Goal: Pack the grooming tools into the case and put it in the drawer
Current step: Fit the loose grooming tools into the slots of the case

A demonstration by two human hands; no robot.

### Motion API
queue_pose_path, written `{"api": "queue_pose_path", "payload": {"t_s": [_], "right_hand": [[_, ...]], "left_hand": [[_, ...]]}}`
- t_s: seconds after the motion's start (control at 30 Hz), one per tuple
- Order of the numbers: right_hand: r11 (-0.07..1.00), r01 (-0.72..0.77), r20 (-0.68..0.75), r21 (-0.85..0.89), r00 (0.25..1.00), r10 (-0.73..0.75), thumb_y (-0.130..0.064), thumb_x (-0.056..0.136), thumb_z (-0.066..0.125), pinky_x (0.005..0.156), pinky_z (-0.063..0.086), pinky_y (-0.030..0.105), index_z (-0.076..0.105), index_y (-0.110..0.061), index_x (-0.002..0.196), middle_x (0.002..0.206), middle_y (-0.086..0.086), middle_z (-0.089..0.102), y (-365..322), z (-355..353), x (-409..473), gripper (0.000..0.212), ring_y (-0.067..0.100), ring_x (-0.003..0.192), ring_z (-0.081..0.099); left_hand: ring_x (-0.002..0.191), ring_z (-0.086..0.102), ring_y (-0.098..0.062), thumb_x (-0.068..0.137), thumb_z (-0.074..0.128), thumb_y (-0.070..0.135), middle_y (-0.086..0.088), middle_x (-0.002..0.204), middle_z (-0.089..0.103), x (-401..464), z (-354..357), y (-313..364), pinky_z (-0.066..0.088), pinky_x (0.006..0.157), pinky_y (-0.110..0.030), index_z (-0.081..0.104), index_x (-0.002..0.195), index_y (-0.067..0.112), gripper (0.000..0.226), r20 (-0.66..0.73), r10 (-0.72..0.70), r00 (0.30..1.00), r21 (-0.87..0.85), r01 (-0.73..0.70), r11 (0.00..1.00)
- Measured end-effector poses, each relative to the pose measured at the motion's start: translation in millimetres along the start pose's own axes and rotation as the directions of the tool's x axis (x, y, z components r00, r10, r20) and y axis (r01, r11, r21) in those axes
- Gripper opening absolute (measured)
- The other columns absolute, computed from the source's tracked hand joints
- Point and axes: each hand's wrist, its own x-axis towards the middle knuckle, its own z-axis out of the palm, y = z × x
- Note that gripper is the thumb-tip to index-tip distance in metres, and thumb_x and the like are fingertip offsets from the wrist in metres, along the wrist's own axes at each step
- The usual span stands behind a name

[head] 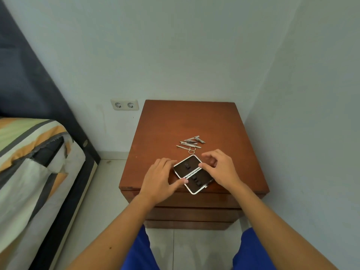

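Note:
A small metal-rimmed case (191,173) lies open flat near the front edge of the wooden nightstand (175,121), its dark lining with small holders showing and no tools in it. My left hand (158,179) rests on the case's left side, thumb on the near half's edge. My right hand (218,168) touches the case's right side at the hinge with its fingertips. A loose pile of silver grooming tools (191,144), including small scissors, clippers and tweezers, lies on the top just behind the case.
The nightstand's drawer fronts (192,213) below the top are closed. A bed (29,162) with a striped cover stands to the left. A double wall socket (124,104) sits on the wall behind. My knees in blue (251,250) are below.

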Motion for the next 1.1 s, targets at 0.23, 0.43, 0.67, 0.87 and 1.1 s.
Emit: {"api": "queue_pose_path", "payload": {"t_s": [0.23, 0.43, 0.67, 0.87, 1.1], "right_hand": [[0.992, -0.11, 0.081, -0.061, 0.99, 0.115, -0.034, 0.082, 0.086, 0.066, 0.046, 0.022, 0.08, -0.029, 0.099, 0.082, -0.008, 0.069, 21, -18, -34, 0.019, 0.004, 0.067, 0.056], [0.984, -0.153, 0.058, -0.09, 0.986, 0.159, -0.025, 0.087, 0.081, 0.065, 0.045, 0.02, 0.082, -0.027, 0.086, 0.074, -0.01, 0.071, 18, -16, -24, 0.002, 0.004, 0.067, 0.058], [0.981, -0.119, 0.092, -0.154, 0.987, 0.134, -0.028, 0.089, 0.08, 0.064, 0.038, 0.018, 0.083, -0.027, 0.089, 0.08, -0.011, 0.07, 6, -10, 6, 0.003, 0.0, 0.071, 0.056], [0.983, -0.137, 0.111, -0.121, 0.982, 0.151, -0.03, 0.086, 0.085, 0.067, 0.042, 0.019, 0.084, -0.027, 0.086, 0.075, -0.015, 0.07, 5, -5, 25, 0.004, -0.001, 0.072, 0.06], [0.986, -0.122, 0.083, -0.114, 0.988, 0.132, -0.034, 0.086, 0.084, 0.066, 0.04, 0.016, 0.084, -0.028, 0.087, 0.076, -0.017, 0.07, 7, -4, 21, 0.006, 0.0, 0.073, 0.059]], "left_hand": [[0.099, 0.055, -0.011, 0.1, 0.072, 0.033, 0.009, 0.11, 0.071, 26, -1, -9, 0.053, 0.095, -0.037, 0.077, 0.12, 0.024, 0.023, 0.061, -0.16, 0.985, -0.141, 0.167, 0.976], [0.086, 0.06, -0.008, 0.091, 0.082, 0.031, 0.018, 0.088, 0.073, 19, -3, -8, 0.046, 0.075, -0.031, 0.081, 0.094, 0.03, 0.003, 0.098, -0.262, 0.96, -0.194, 0.277, 0.941], [0.073, 0.072, -0.008, 0.085, 0.087, 0.035, 0.016, 0.068, 0.075, 4, -8, -16, 0.059, 0.07, -0.031, 0.078, 0.067, 0.029, 0.021, 0.241, -0.363, 0.9, -0.221, 0.415, 0.882], [0.077, 0.069, -0.008, 0.087, 0.086, 0.038, 0.013, 0.077, 0.076, 0, -12, -9, 0.054, 0.069, -0.029, 0.078, 0.071, 0.026, 0.021, 0.277, -0.343, 0.898, -0.202, 0.403, 0.893], [0.076, 0.068, -0.007, 0.085, 0.088, 0.039, 0.013, 0.078, 0.076, -1, -12, -11, 0.053, 0.069, -0.028, 0.079, 0.072, 0.025, 0.021, 0.275, -0.342, 0.899, -0.242, 0.409, 0.88]]}}
